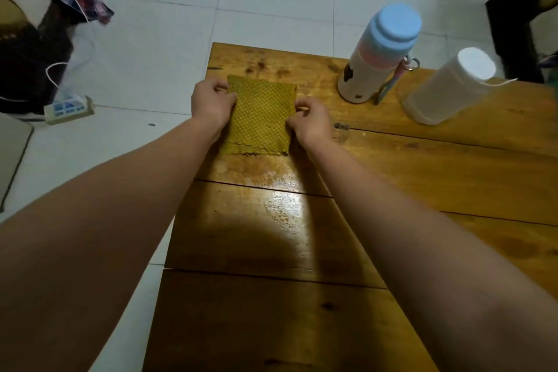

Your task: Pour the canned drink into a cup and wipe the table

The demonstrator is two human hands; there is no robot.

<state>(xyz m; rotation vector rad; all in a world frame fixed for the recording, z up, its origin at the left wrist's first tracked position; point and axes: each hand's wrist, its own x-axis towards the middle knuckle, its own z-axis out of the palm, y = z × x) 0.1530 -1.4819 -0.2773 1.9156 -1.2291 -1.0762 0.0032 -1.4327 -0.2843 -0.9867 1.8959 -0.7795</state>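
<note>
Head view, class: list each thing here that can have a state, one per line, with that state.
Yellow-green cloth: lying flat on the table, pinched at both side edges.
Left hand: pinching the cloth's left edge.
Right hand: pinching the cloth's right edge.
Blue-capped flask: upright, cap on.
White-lidded plastic bottle: upright, lid on.
Wooden table: glossy patch in front of the cloth.

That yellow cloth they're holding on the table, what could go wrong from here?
1. The yellow cloth lies close to the table's far left corner; wiping outward could push it off the edge.
2. The blue-lidded flask and the white bottle stand just right of the right hand; a wide sweep might knock them over.
3. The left hand and right hand only pinch the cloth's side edges, so the grip may let it bunch rather than wipe flat.
</note>
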